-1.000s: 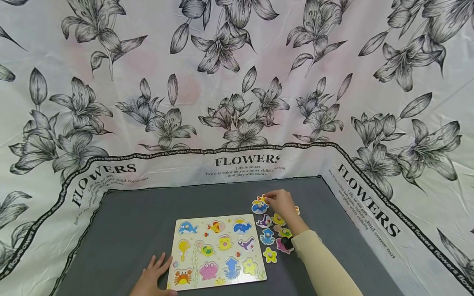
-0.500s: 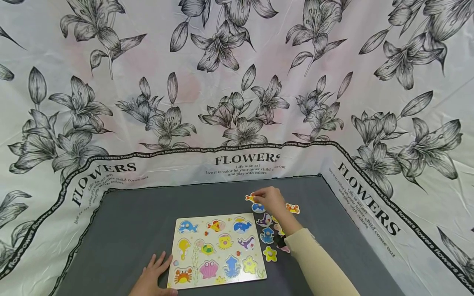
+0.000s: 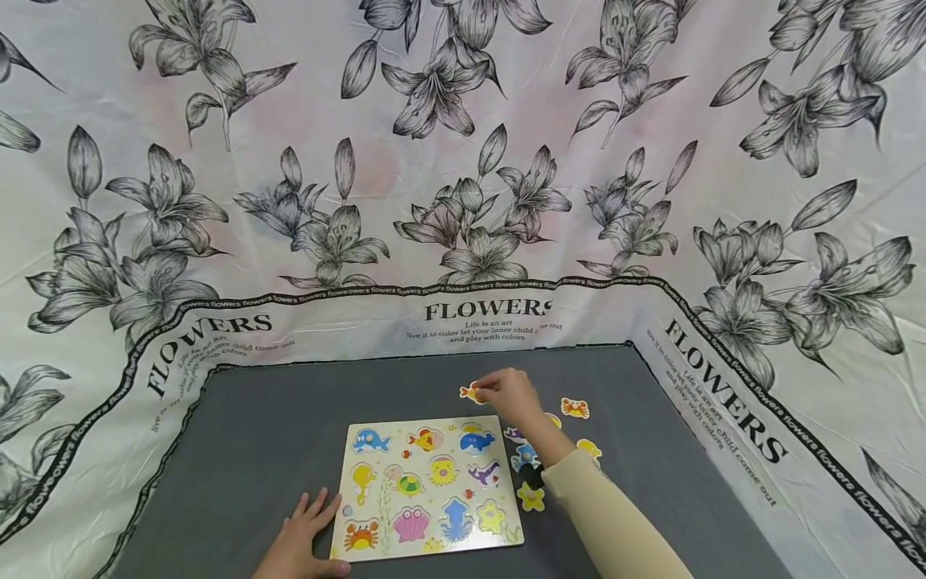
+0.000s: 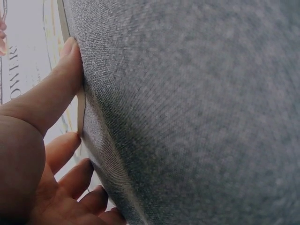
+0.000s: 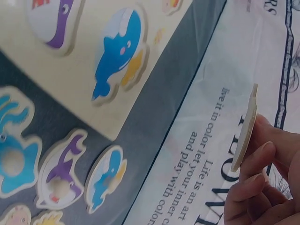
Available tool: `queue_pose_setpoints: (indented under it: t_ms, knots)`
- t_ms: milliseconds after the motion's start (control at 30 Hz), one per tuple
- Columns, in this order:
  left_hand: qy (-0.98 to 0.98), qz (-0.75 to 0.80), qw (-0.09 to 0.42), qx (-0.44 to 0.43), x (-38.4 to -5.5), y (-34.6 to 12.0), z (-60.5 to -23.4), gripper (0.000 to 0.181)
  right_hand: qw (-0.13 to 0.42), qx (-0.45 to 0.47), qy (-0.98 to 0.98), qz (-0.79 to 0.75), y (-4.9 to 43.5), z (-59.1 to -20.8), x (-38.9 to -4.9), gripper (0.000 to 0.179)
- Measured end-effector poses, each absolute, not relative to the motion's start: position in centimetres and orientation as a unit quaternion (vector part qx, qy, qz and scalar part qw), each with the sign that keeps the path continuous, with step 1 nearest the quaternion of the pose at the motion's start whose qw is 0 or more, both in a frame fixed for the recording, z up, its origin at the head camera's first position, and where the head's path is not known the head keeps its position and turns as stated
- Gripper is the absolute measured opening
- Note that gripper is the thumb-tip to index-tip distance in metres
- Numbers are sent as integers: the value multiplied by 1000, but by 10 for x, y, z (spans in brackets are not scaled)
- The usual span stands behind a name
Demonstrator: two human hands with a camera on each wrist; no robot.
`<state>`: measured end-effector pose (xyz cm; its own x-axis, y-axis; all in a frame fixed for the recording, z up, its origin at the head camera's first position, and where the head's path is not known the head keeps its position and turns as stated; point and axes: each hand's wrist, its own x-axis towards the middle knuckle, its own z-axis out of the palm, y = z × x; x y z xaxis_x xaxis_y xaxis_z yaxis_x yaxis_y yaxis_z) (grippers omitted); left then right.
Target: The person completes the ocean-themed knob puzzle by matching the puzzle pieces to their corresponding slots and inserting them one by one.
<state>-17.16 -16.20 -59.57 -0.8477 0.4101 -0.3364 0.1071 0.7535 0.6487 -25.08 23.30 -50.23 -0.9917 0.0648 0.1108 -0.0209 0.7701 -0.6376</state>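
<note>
My right hand (image 3: 514,398) pinches a red and yellow fish puzzle piece (image 3: 470,392) between thumb and fingers, above the table behind the puzzle board (image 3: 369,511). Seen from the right wrist, this piece (image 5: 244,136) stands nearly edge-on, its picture hidden. The pale board carries several sea-animal shapes, among them a blue whale (image 5: 119,49) near its far right corner. At the board's near left corner, my left hand (image 3: 298,537) rests with fingers spread. In the left wrist view, its thumb (image 4: 61,77) and a finger touch the board's edge.
Loose knobbed pieces lie right of the board: a crab (image 3: 575,408), a star (image 3: 531,497), a blue squid (image 5: 13,161), a purple dolphin-like piece (image 5: 61,178), a blue whale piece (image 5: 105,180). My right forearm partly covers them. Flower-printed cloth (image 3: 477,322) borders the grey table (image 3: 275,434).
The right hand has carried the fish piece leftward from above the loose pieces to behind the board. My left hand has stayed at the board's corner.
</note>
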Motion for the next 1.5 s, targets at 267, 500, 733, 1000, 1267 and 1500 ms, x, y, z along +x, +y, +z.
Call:
queue_pose_setpoints:
  t_ms: [267,500,733,1000,1267,1500]
  knots:
    - [903,330,236,141,-172,-163,-596,113,56,11,-941,333,213,-499,-254,16]
    - [899,340,235,145,-174,-166,-596,111,69,51,-942,324,192,-504,-255,14]
    - [900,338,245,128,-177,-166,-596,112,56,62,-942,325,175,-513,-258,13]
    - [904,326,244,129,-180,-166,-595,113,41,52,-948,312,162,-518,-260,12]
    - [902,329,247,132,-180,-168,-594,113,30,41,-954,296,155,-530,-260,13]
    - [903,325,248,130,-180,-166,-592,112,12,37,-953,299,149,-538,-261,13]
